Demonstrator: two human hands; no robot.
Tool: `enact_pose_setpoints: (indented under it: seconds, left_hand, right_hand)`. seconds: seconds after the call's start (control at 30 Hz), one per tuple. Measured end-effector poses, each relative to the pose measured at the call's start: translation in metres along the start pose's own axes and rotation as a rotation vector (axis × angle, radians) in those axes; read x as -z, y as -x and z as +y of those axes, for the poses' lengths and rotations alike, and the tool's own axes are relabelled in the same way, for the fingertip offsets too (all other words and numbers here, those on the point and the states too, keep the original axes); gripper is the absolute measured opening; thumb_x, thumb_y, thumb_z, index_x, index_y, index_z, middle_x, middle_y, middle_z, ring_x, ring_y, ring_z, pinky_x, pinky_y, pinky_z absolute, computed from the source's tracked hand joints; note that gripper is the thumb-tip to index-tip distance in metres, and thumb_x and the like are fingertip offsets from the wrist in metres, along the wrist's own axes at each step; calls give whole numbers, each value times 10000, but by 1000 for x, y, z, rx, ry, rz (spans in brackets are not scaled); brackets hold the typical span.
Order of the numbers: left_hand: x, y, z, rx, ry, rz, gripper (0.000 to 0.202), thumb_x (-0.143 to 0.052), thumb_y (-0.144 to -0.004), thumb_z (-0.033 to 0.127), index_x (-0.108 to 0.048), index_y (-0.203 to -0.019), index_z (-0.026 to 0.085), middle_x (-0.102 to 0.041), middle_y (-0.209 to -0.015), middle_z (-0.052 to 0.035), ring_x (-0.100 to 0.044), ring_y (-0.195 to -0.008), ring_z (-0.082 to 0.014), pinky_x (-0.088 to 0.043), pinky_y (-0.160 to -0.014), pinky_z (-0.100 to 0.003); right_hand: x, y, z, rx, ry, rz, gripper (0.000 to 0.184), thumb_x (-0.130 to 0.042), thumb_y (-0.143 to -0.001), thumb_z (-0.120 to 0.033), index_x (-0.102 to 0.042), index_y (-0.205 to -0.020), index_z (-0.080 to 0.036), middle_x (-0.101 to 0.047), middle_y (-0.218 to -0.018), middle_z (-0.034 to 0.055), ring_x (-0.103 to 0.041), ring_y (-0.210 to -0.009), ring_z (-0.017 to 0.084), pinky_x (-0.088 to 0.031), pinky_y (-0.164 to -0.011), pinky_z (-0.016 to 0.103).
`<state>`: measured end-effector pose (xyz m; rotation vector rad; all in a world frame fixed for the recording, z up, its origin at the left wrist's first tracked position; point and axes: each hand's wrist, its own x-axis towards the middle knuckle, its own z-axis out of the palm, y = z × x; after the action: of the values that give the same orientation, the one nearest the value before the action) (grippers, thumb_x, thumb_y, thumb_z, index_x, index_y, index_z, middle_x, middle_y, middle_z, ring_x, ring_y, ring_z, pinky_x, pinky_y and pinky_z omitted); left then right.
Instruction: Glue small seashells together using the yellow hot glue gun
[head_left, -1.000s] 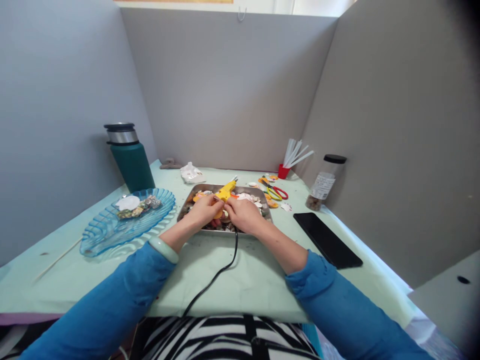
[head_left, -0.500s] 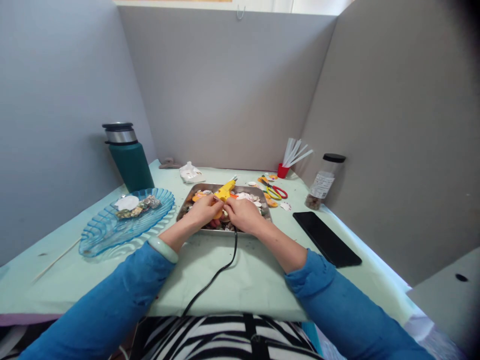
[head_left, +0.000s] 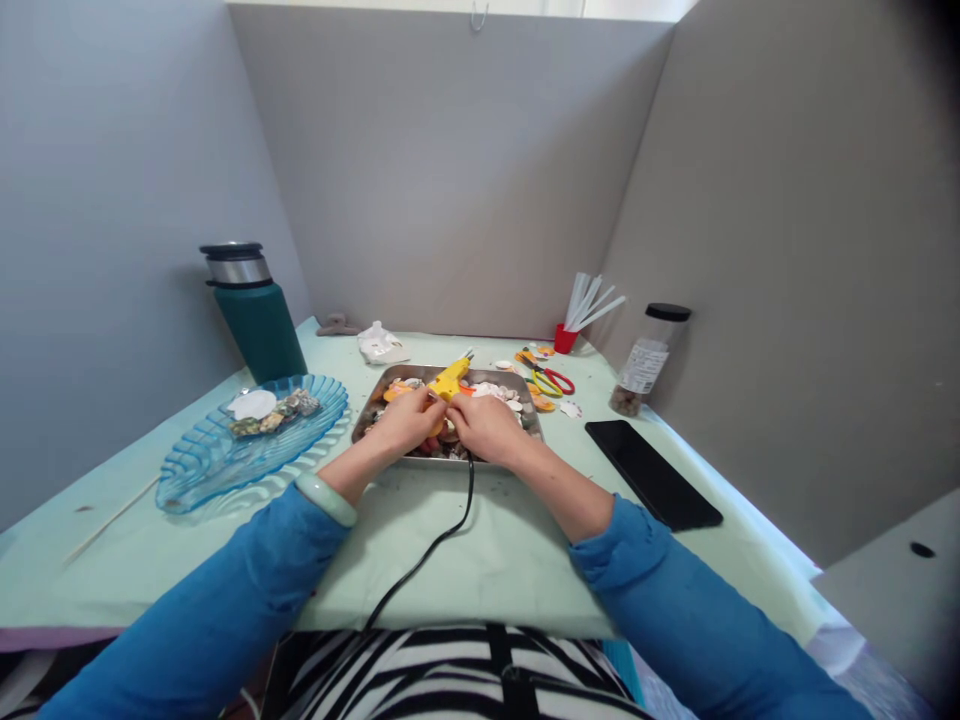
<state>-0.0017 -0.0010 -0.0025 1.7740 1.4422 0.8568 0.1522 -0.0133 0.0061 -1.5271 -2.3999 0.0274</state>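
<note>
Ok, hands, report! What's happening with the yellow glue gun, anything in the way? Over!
Left hand, right hand: close together, grips unclear. Yellow glue gun: over metal tray, pointing away. Possible snag: black cord, tray's near side.

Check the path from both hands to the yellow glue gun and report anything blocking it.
Nothing visible blocks it: the left hand and right hand meet right at the yellow glue gun, over the metal tray. Their fingers hide the exact grip.

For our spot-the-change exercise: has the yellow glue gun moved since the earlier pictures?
No: the glue gun shows no clear shift in any direction against the metal tray.
</note>
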Motion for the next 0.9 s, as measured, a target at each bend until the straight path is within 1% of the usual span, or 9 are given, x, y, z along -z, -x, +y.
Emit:
enact_pose_setpoints:
  seconds: [0.17, 0.5, 0.6, 0.73, 0.9]
  left_hand:
    - [0, 2, 1, 8, -35, 2, 148, -517, -892, 295, -544, -799, 184, -601, -472, 4, -592, -403, -153, -421, -394, -202]
    - [0, -1, 0, 4, 3, -4, 149, -490, -906, 306, -535, -825, 189, -627, -521, -2, -597, -406, -154, -433, -396, -213]
    - [0, 0, 1, 14, 19, 0, 145, -491, -904, 292, -544, -819, 187, -611, -496, 6, -587, -400, -152, -425, -392, -210]
    - [0, 1, 4, 26, 81, 1, 128, -498, -899, 258, -553, -813, 180, -601, -486, 20, -581, -394, -143, -440, -405, -212]
    - [0, 2, 6, 36, 215, -17, 101, -513, -893, 234, -541, -822, 167, -641, -568, 11, -568, -383, -115, -446, -406, -203]
  right_hand:
    - [-1, -1, 1, 7, 3, 8, 349, -341, -1002, -318, -658, -1064, -183, -729, -998, 102, -655, -905, 217, -375, -702, 273]
    - [-1, 0, 1, 3, 1, 2, 364, -327, -1011, -330, -653, -1087, -186, -726, -1009, 100, -652, -919, 215, -375, -714, 270]
    - [-1, 0, 0, -4, -4, 1, 365, -327, -1012, -330, -651, -1098, -187, -725, -1016, 100, -648, -918, 213, -374, -721, 268]
    - [0, 0, 0, -9, -15, 4, 367, -324, -1016, -345, -645, -1103, -191, -725, -1014, 96, -646, -920, 210, -366, -712, 264]
    - [1, 0, 0, -9, -21, 21, 379, -314, -1025, -364, -645, -1088, -191, -727, -1003, 92, -651, -913, 205, -355, -694, 262]
